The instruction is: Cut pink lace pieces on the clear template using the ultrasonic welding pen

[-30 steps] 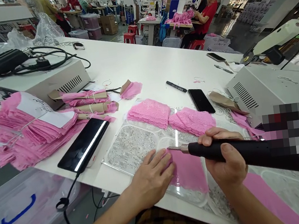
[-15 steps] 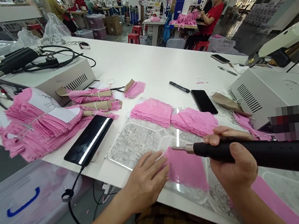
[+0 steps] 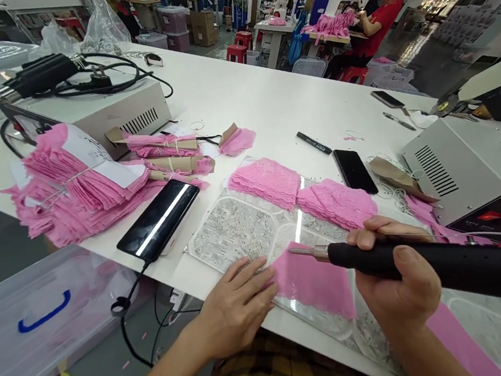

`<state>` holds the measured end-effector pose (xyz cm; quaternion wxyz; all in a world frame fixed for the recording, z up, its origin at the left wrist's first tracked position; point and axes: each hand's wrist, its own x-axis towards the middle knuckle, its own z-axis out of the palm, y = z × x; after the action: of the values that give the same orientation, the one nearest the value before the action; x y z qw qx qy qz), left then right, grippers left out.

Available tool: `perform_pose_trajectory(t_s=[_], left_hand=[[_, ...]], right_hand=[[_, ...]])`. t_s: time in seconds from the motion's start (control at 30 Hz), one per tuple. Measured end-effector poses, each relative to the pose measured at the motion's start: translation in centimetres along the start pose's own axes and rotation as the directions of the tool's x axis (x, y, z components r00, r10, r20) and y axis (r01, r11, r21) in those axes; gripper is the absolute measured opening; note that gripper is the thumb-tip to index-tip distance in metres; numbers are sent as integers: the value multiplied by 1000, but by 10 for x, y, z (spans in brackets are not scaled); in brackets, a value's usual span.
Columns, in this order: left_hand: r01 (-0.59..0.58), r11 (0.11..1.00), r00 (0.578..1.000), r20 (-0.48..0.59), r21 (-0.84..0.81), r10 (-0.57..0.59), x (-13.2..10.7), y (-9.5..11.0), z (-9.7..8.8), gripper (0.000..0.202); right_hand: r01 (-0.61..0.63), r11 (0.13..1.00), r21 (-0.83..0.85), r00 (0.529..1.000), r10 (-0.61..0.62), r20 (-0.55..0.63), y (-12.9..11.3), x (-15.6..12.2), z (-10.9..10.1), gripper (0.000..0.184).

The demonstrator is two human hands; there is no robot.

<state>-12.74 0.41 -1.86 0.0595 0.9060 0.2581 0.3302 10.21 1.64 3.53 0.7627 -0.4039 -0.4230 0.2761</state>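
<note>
A pink lace piece (image 3: 313,280) lies on a clear glass plate (image 3: 237,232) at the table's near edge. My left hand (image 3: 239,304) rests flat on the left end of that piece, fingers stretched out. My right hand (image 3: 399,282) is wrapped round a black hot-cutting tool (image 3: 426,261). The tool's metal tip (image 3: 303,252) points left, just over the upper edge of the lace piece. Two stacks of pink lace (image 3: 265,180) (image 3: 338,202) sit side by side behind the plate.
A black phone (image 3: 159,219) with a cable lies left of the plate, a second phone (image 3: 354,170) and a marker (image 3: 313,143) behind it. Bundled pink fabric (image 3: 79,189) is piled at left. Grey control boxes (image 3: 465,169) (image 3: 102,117) stand at right and back left. A person in red sits far back.
The view has shifted a little, so everything sits further right and lower. My hands, the tool and the lace piece keep nearly the same arrangement.
</note>
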Motion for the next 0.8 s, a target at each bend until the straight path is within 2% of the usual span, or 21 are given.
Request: perform_pose_trajectory(t_s=[0.2, 0.67, 0.8], left_hand=[[8, 1000, 1000, 22, 8, -8, -4, 0, 1, 28], [4, 1000, 1000, -3, -8, -4, -3, 0, 2, 26], [-10, 1000, 1000, -29, -12, 10, -5, -1, 1, 26]], right_hand=[[-1, 1000, -11, 1000, 1, 14, 0, -2, 2, 12], [-1, 999, -42, 996, 5, 90, 1, -3, 0, 7], [-12, 1000, -21, 998, 13, 59, -1, -2, 2, 9]])
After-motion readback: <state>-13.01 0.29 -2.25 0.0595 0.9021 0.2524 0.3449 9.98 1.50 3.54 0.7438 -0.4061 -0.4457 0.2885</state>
